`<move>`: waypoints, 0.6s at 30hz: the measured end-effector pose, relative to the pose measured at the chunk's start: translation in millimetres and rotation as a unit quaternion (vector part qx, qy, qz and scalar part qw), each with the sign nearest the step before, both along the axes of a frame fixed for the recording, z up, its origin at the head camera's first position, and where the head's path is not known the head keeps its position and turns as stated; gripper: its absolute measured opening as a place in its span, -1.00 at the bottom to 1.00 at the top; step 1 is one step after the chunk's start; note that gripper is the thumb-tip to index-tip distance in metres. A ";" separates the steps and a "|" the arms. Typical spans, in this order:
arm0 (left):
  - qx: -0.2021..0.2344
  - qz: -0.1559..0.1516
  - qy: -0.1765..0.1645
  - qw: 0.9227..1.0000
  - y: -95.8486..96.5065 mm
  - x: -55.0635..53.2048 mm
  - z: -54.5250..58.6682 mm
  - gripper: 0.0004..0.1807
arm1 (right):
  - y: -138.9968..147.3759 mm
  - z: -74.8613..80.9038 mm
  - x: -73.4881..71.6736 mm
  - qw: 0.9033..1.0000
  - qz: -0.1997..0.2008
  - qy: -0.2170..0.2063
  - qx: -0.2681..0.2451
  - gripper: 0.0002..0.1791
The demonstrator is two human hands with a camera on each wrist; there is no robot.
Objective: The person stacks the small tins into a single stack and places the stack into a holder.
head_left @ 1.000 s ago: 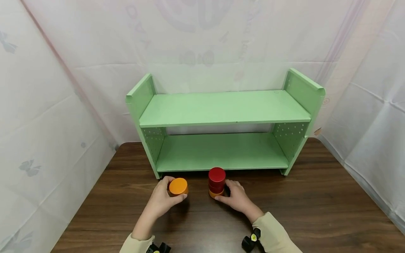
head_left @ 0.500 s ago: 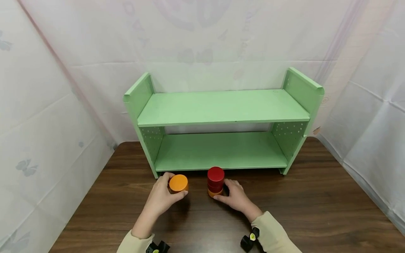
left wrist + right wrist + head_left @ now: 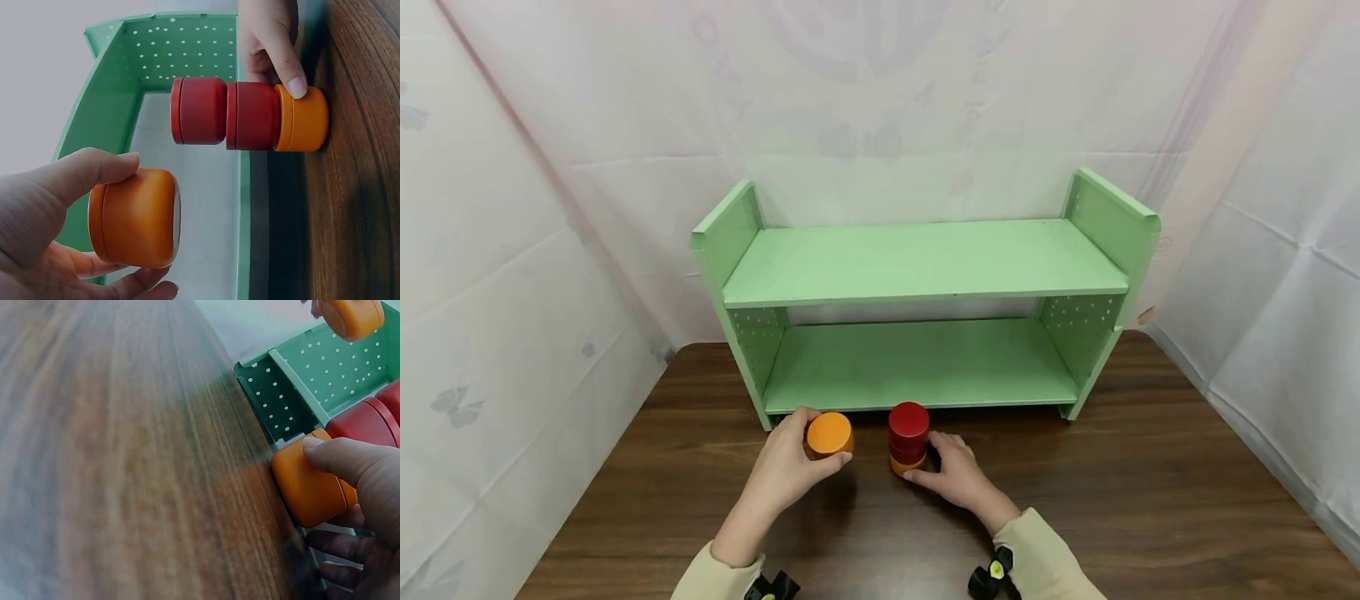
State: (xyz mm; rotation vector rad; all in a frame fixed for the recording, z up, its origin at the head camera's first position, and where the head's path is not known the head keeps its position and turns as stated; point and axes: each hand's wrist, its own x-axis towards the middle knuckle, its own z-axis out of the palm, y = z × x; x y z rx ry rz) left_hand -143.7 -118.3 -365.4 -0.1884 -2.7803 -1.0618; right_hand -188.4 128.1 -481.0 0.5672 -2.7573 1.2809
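Observation:
My left hand [image 3: 782,471] grips a small orange round tin [image 3: 831,433] between thumb and fingers, held up off the table, to the left of a stack. In the left wrist view this orange tin [image 3: 134,219] has its lid seam towards the palm. The stack has a red tin [image 3: 200,111] on top, a second red tin [image 3: 255,115] under it and another orange tin [image 3: 306,125] at the bottom, standing on the table. Low at the stack's right side, my right hand [image 3: 958,479] holds the bottom orange tin, its thumb across the front in the right wrist view.
Behind the tins stands a green two-level shelf [image 3: 925,258] with perforated side panels, its lower board [image 3: 917,362] just beyond the stack. Dark wooden table [image 3: 1112,508] spreads out on both sides. White printed curtains [image 3: 550,208] enclose the back and sides.
My left hand has brought its orange tin a little up and to the right, closer to the stack. The right hand and the stack stay put; the head view has shifted slightly.

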 end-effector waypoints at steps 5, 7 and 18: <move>-0.033 -0.003 0.009 0.999 4.0 -2.0 -1.1 -0.41 | 0.3 -2.1 -0.6 1.000 0.002 -0.002 0.004 -0.37; -0.049 -0.005 0.017 0.999 5.6 -1.9 -1.8 -0.40 | 0.4 -2.6 -0.5 1.000 0.004 -0.008 0.004 -0.36; -0.104 -0.005 0.057 0.993 17.2 -0.5 -3.5 -0.36 | 0.4 -1.5 -0.8 1.000 0.001 -0.011 0.007 -0.35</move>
